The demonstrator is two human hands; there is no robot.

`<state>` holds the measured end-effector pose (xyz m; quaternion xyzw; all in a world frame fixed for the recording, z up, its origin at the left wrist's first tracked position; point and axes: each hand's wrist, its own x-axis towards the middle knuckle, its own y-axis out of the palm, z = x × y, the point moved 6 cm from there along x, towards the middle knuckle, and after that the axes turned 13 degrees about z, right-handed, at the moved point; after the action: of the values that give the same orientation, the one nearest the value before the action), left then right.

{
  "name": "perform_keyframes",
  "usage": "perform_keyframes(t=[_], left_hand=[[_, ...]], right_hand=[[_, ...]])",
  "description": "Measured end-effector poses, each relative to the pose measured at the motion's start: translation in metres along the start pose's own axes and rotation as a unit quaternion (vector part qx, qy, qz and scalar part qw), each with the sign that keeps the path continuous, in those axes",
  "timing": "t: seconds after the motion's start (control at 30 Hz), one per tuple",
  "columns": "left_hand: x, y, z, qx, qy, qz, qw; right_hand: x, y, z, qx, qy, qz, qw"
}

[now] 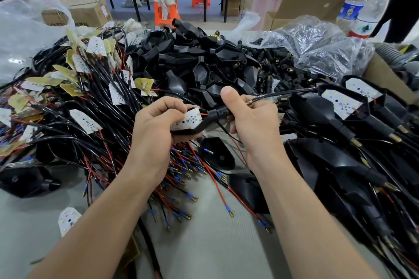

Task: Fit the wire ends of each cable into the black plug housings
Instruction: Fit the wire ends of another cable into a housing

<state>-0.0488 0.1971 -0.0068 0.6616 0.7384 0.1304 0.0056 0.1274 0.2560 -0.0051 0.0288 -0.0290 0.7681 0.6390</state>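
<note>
Holding, left hand [158, 127]: the fingers are curled round the wide end of a black plug housing [214, 115] and pinch it together with the white LED board [187, 119] that lies in it.
Holding, right hand [251, 124]: the fingers are closed round the narrow neck of the same housing, and the thumb stands up.
Housing axis: the long axis runs from one hand to the other, almost level and a little higher at the right. The wide end is to the left; the neck points to the right.
Cable [290, 93]: black, with a brass spring sleeve [248, 103], it leaves the top of the right fist and goes away to the right.
Red wire [204, 114]: short, between the board and the neck, in the gap between the hands.
Below the grip: loose wire ends [181, 170] with blue sleeves and brass tips.
Left of the grip: a heap of cables [90, 88] with boards.
Beyond the grip: empty housings [192, 59] in a pile.
Right of the grip: fitted housings [351, 106], side by side.
</note>
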Motion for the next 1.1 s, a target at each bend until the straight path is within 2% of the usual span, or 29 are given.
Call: perform_keyframes(t=[0.13,0.23,0.33,0.5,0.6,0.73,0.83,0.9,1.0,1.1], left_hand=[[0.001,0.000,-0.001,0.014,0.007,0.000,1.000],[-0.003,0.003,-0.013,0.160,0.085,-0.007,0.983],[-0.007,0.010,-0.023,0.271,0.147,0.020,0.951],[-0.012,0.020,-0.020,0.302,0.173,0.064,0.935],[-0.008,0.019,-0.014,0.266,0.148,0.074,0.950],[-0.007,0.020,-0.012,0.266,0.136,0.072,0.952],[-0.005,0.028,-0.005,0.140,0.085,0.118,0.979],[-0.003,0.027,0.002,0.072,0.045,0.113,0.990],[-0.002,0.021,0.003,0.036,0.022,0.093,0.995],[-0.001,0.019,0.010,0.001,-0.033,0.091,0.995]], right_hand=[[-0.003,-0.001,-0.005,-0.064,0.029,-0.033,0.997],[-0.008,-0.009,-0.009,-0.151,0.084,-0.122,0.977],[-0.009,-0.011,-0.010,-0.160,0.095,-0.144,0.972],[-0.009,-0.010,-0.014,-0.135,0.102,-0.155,0.973],[-0.008,-0.010,-0.018,-0.084,0.120,-0.161,0.976],[-0.011,-0.006,-0.015,-0.085,0.118,-0.159,0.976],[-0.016,0.004,-0.009,-0.090,0.118,-0.150,0.977],[-0.016,0.006,-0.008,-0.107,0.107,-0.144,0.978],[-0.015,0.006,-0.008,-0.120,0.100,-0.126,0.980],[-0.012,0.010,-0.006,-0.126,0.078,-0.068,0.987]])
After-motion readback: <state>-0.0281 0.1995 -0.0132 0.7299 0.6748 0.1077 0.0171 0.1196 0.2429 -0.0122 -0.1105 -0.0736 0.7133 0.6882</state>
